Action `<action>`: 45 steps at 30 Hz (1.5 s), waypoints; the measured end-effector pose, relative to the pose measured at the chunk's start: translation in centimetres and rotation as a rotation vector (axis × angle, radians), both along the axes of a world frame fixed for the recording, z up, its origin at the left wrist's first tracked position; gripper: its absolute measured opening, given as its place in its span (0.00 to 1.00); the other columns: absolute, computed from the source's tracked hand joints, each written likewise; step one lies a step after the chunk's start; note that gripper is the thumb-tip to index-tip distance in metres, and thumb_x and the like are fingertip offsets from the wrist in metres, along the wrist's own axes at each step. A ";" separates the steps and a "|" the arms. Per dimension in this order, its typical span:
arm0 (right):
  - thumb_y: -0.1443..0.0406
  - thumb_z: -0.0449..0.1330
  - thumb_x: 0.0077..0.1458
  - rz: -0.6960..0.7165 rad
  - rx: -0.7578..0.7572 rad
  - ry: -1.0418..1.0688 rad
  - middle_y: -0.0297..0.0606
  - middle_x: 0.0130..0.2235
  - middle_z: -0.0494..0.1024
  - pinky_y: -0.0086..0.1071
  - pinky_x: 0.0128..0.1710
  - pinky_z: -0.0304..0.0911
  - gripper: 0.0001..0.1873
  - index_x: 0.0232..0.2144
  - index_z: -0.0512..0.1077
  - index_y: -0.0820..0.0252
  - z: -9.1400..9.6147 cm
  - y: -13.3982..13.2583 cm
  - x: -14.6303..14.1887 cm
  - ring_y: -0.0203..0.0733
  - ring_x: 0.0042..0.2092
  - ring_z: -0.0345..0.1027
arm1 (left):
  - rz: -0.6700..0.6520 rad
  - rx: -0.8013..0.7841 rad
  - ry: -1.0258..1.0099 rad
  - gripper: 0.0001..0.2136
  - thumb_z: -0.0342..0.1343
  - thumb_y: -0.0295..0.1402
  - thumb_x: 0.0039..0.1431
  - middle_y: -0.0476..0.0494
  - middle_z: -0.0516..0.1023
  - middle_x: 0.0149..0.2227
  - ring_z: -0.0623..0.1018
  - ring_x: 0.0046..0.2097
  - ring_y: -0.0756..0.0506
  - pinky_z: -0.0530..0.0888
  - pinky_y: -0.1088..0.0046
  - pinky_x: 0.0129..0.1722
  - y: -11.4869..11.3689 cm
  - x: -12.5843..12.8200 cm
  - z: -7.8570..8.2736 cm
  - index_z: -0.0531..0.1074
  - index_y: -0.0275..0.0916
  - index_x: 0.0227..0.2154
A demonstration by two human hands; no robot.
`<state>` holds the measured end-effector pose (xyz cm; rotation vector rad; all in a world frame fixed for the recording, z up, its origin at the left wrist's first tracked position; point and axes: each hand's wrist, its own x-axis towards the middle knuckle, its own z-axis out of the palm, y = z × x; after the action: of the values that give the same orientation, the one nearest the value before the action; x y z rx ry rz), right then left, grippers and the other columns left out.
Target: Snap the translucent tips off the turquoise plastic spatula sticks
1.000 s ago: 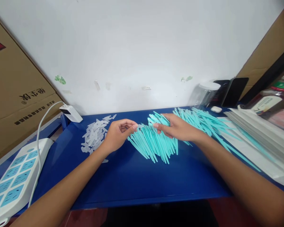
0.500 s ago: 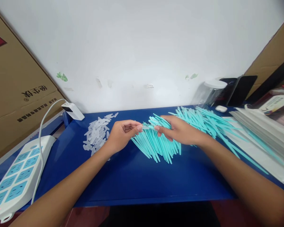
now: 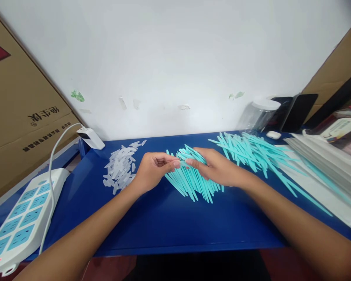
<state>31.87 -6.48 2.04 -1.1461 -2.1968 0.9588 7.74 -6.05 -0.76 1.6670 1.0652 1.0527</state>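
Both hands have drawn closer together since the earlier frame, and the clear sleeve now meets a turquoise tip between them. On the near side, the blue tabletop (image 3: 175, 230) runs up to the central pile of turquoise sticks (image 3: 190, 191), which lies beneath the fingers. Just above it, the left hand (image 3: 155, 169) pinches the small clear sleeve (image 3: 181, 162) between thumb and finger; the right hand (image 3: 213, 166) is closed around a bunch of sticks (image 3: 193, 154), tips toward the left. The sticks look light, slim and fairly stiff, probably smooth enough to slide; a grip close behind the tip should steady one best. The sleeve seems thin and soft, best taken by its end. To the left is a heap of clear sleeves (image 3: 119, 166); to the right, a looser stick pile (image 3: 242, 152) limits the right hand's room. Farther back stand a lidded jar (image 3: 261, 117) and the white wall (image 3: 163, 58).
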 end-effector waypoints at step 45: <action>0.52 0.52 0.71 -0.176 0.391 -0.167 0.33 0.26 0.69 0.34 0.27 0.48 0.18 0.31 0.57 0.54 -2.0 3.0 2.0 0.40 0.25 0.60 | 0.391 0.446 1.185 0.19 0.50 0.38 0.70 0.33 0.83 0.51 0.78 0.55 0.31 0.74 0.53 0.55 7.4 -10.5 1.1 0.79 0.36 0.54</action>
<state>33.86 -3.46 0.05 -1.2341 -2.2342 0.3489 -2.80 1.36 0.35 2.6105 2.0631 0.4474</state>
